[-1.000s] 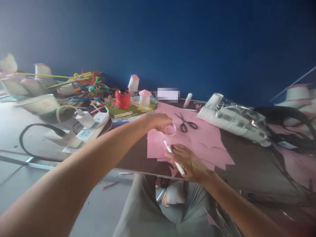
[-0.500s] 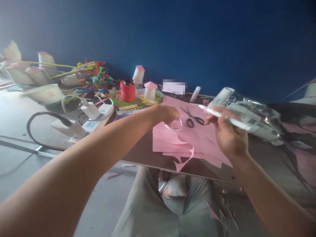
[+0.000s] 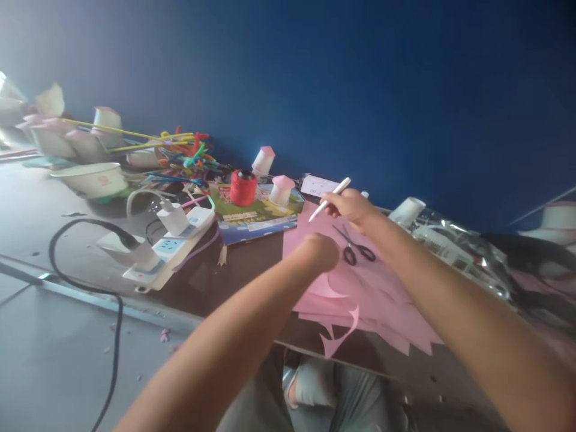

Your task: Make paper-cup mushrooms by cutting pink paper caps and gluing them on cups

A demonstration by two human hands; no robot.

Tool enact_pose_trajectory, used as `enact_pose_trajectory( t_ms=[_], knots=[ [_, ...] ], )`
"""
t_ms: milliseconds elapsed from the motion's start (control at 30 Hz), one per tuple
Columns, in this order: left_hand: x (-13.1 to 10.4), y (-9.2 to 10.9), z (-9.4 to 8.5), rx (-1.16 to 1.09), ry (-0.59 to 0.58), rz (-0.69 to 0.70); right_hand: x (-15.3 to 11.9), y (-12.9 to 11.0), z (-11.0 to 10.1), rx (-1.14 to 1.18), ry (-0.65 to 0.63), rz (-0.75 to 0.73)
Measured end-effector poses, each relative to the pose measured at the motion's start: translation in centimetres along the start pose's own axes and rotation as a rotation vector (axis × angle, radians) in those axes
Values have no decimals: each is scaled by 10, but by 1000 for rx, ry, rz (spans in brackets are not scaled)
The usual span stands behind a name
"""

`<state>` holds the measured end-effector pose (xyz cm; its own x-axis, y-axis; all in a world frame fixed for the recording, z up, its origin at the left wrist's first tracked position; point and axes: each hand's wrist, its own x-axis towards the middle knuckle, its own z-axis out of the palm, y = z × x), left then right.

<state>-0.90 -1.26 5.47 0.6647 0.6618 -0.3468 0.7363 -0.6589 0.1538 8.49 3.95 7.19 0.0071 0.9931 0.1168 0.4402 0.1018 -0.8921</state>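
My right hand (image 3: 348, 204) grips a slim white pen (image 3: 318, 210), tilted with its tip down toward the pink paper (image 3: 387, 300). My left hand (image 3: 321, 252) is closed and low over the left part of that paper. Its fingers and whatever they may hold are hidden behind the back of the hand; the white ring seen there earlier is out of sight. Scissors with black handles (image 3: 355, 253) lie on the sheets between my hands, blades partly apart. A curved pink scrap (image 3: 337, 345) lies at the table's front edge.
Left of the paper, a red thread spool (image 3: 243, 189) and a pink-roofed paper cup (image 3: 281, 191) stand on a colourful booklet (image 3: 261, 222). A power strip (image 3: 175, 246) with a black cable lies farther left, near a white bowl (image 3: 94, 180). Bagged cups (image 3: 441, 237) lie at right.
My right hand has moved left with the pen, whose tip now points down. My left hand now hides the white ring that showed at its fingers. The view has shifted.
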Motion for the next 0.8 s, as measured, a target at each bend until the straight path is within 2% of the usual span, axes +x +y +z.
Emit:
enact_pose_trajectory(
  t_ms=[133, 233, 367, 533, 667, 800],
  knots=[
    [6, 10, 7, -11, -49, -57, 13, -4, 24, -221, -280, 19],
    [7, 11, 13, -44, -54, -88, 12, -7, 32, -335, -433, 24],
    [8, 10, 27, -60, 24, -91, 7, -12, 34, -449, -488, 0],
    [8, 18, 40, -51, 28, -181, 1, -14, 35, -496, -549, -50],
    [8, 23, 43, -73, 82, -196, 2, -8, 35, -492, -560, -59],
    [4, 20, 42, -29, 54, -162, 2, -2, 35, -494, -553, -40]
  ],
)
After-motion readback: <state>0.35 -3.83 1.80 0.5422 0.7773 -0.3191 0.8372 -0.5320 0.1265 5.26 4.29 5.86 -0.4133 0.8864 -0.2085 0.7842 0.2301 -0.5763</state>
